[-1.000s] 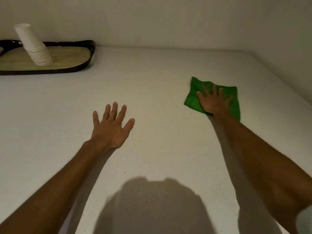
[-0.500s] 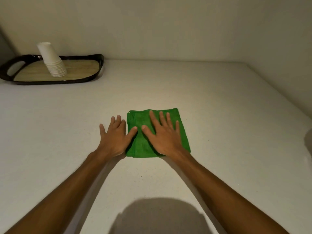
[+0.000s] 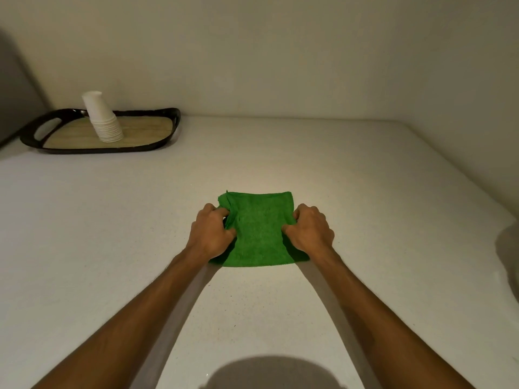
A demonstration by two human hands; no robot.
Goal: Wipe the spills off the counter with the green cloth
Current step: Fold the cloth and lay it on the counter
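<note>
The green cloth (image 3: 259, 231) lies folded into a rough square in the middle of the white counter (image 3: 112, 234). My left hand (image 3: 212, 231) pinches its left edge, where the fabric bunches up. My right hand (image 3: 310, 228) grips its right edge with curled fingers. Both hands rest low on the counter with the cloth stretched between them. No spill shows on the speckled surface around the cloth.
A dark tray (image 3: 146, 147) with a wooden base sits at the back left, carrying a leaning stack of white paper cups (image 3: 104, 119). Walls close the counter at the back and right. A grey shape (image 3: 509, 248) shows at the right edge.
The right hand slid the cloth from the right to the centre. Both hands went from lying flat and spread to gripping the cloth's two side edges.
</note>
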